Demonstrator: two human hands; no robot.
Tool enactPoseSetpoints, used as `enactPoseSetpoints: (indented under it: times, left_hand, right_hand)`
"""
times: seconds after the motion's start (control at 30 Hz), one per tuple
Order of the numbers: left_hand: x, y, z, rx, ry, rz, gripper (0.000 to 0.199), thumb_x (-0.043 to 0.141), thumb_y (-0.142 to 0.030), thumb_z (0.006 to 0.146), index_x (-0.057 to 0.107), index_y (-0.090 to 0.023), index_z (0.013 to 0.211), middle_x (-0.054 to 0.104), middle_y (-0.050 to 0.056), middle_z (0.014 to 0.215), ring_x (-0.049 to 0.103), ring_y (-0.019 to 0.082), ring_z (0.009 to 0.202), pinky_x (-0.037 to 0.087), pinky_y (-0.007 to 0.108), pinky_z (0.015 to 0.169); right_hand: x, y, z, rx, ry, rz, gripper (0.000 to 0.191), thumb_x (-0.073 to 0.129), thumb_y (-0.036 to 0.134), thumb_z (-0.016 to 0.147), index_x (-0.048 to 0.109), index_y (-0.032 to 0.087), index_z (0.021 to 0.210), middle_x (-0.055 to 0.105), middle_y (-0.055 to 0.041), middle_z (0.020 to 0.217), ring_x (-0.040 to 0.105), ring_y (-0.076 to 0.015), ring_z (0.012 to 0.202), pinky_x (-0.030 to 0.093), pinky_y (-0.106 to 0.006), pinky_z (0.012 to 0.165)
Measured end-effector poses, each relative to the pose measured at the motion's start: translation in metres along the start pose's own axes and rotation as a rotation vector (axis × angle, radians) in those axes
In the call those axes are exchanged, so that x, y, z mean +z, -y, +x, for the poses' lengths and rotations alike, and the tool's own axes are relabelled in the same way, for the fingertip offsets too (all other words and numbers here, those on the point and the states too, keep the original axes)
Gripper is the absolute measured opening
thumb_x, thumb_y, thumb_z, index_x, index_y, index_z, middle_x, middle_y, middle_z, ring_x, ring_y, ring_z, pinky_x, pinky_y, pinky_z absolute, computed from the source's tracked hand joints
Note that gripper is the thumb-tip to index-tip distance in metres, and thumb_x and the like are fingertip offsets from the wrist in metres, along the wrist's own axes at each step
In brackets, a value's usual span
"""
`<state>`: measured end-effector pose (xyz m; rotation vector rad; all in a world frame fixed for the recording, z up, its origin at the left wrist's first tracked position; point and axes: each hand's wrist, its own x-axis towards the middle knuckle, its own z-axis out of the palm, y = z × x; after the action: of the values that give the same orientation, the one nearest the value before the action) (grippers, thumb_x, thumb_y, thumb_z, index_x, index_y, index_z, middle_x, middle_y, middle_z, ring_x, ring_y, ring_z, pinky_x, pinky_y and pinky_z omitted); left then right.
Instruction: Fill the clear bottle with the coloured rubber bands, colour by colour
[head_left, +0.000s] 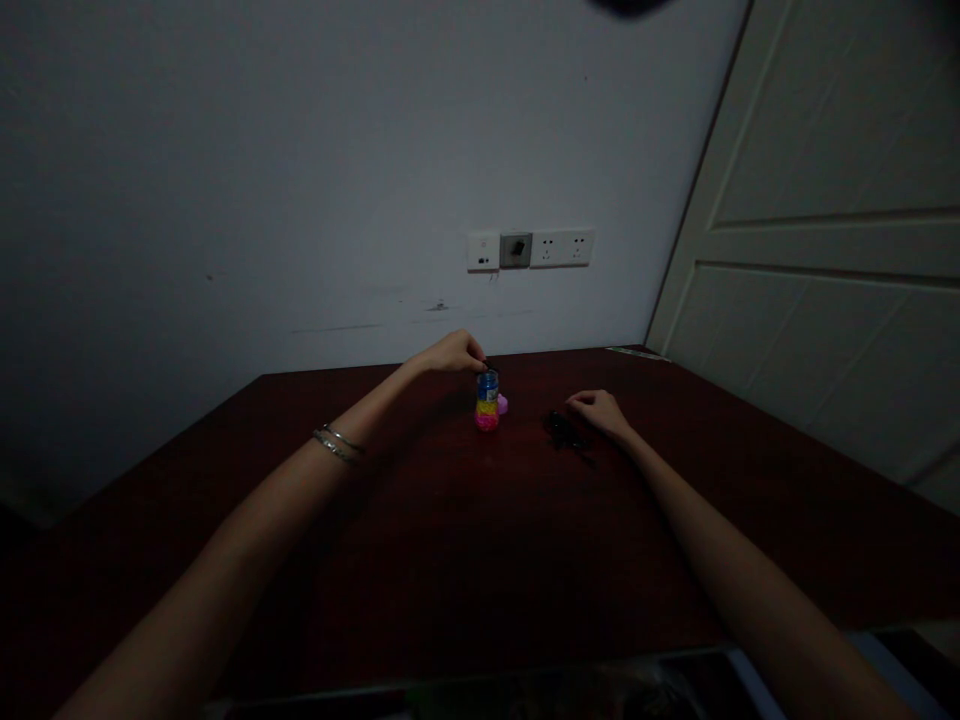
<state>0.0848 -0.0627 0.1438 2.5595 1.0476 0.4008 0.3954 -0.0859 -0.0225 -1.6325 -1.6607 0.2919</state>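
A small clear jar (487, 405) stands upright on the dark red table, holding tiny pieces layered pink, yellow and blue. My left hand (452, 352) is just above its mouth, with fingers pinched on a small black thing (491, 367) too dim to name. Behind the jar, to its right, sits a pink lid-like piece (502, 404). A loose heap of small black things (564, 431) lies on the tabletop further right. My right hand (598, 410) rests at the heap's upper right edge, its fingers curled together; whatever is between them is hidden.
The dark red tabletop (420, 540) reaches back to a pale wall with a row of sockets (561, 248). A panelled door (832, 230) stands on the right. A thin flat strip (637, 353) lies at the table's back right edge.
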Motion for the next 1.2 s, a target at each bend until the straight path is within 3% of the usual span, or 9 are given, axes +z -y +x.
enactPoseSetpoints:
  times: [0.47,0.7,1.2]
  left_hand:
    - [-0.005,-0.005,0.012,-0.026,0.105,0.065,0.025,0.061,-0.020,0.059,0.071,-0.008,0.079,0.065,0.004,0.066,0.050,0.011,0.058,0.035,0.022,0.058]
    - [-0.006,-0.009,0.014,-0.030,0.118,0.093,0.014,0.063,-0.017,0.058,0.071,-0.012,0.069,0.061,0.000,0.054,0.046,0.009,0.053,0.032,0.022,0.055]
    - [-0.007,-0.010,0.014,-0.002,0.136,0.016,0.024,0.065,-0.026,0.061,0.072,-0.010,0.077,0.067,0.005,0.066,0.051,0.010,0.058,0.034,0.021,0.055]
  right_hand:
    - [-0.001,0.001,-0.001,-0.014,0.014,-0.018,0.027,0.049,0.025,0.070,0.071,0.014,0.081,0.071,-0.0071,0.083,0.064,-0.0203,0.080,0.046,-0.027,0.073]
    - [-0.001,0.002,0.000,-0.012,0.023,-0.027,0.026,0.050,0.027,0.070,0.071,0.015,0.080,0.071,-0.0065,0.085,0.064,-0.0207,0.081,0.045,-0.026,0.073]
    - [-0.002,0.002,-0.002,-0.029,0.022,-0.004,0.027,0.049,0.028,0.071,0.071,0.014,0.079,0.071,-0.0070,0.081,0.063,-0.0209,0.078,0.046,-0.027,0.072]
